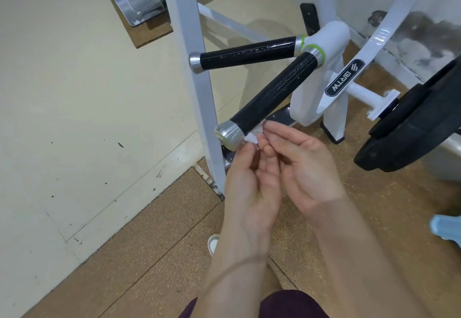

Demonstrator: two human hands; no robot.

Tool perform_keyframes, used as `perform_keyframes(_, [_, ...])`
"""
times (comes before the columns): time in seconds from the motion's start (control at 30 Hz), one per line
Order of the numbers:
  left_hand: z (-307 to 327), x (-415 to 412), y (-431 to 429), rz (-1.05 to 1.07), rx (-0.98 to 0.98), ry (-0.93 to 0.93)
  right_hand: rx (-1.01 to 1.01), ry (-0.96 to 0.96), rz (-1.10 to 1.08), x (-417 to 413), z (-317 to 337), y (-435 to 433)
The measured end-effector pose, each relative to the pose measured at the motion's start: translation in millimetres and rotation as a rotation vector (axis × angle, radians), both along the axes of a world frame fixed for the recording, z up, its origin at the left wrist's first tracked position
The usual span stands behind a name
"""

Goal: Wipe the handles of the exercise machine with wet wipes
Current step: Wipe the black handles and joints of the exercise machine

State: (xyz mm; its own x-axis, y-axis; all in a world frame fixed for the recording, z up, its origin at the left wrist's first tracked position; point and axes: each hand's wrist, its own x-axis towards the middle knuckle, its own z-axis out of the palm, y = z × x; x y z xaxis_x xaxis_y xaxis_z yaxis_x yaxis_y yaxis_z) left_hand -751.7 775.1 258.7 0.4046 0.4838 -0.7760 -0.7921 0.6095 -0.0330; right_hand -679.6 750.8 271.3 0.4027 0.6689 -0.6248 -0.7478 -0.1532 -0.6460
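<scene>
Pinching wet wipe (252,138) with left hand (249,183) and right hand (308,168), just beside end cap (229,133) of near handle (274,90). Risk: drop to floor (149,255) from fingertip-only hold on small bunched wipe.

The left hand (249,183) and right hand (303,165) pinch a white wipe (252,138) beside the silver cap (230,135) of the near handle (274,90).

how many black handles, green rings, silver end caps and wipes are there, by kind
black handles: 2
green rings: 2
silver end caps: 2
wet wipe: 1
total: 7
</scene>
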Motion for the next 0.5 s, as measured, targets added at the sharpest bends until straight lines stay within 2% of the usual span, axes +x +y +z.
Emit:
perform_keyframes(0.1, [-1, -12, -2, -0.017, -0.010, -0.025, -0.046, -0.131, 0.054, -7, 6, 5])
perform_keyframes(0.2, [-3, -36, -12, -0.034, 0.081, 0.100, -0.147, -0.240, 0.102, -28, 2, 5])
perform_keyframes(0.33, [0, -72, -4, -0.285, 0.457, 0.541, -0.189, -0.364, 0.152, -54, 3, -6])
perform_keyframes(0.43, [9, -88, 2, -0.501, 0.697, 0.849, -0.133, -0.445, 0.201, -64, 14, -9])
perform_keyframes(0.5, [17, -93, 11, -0.493, 0.775, 0.994, -0.094, -0.560, 0.293, -69, 24, -11])
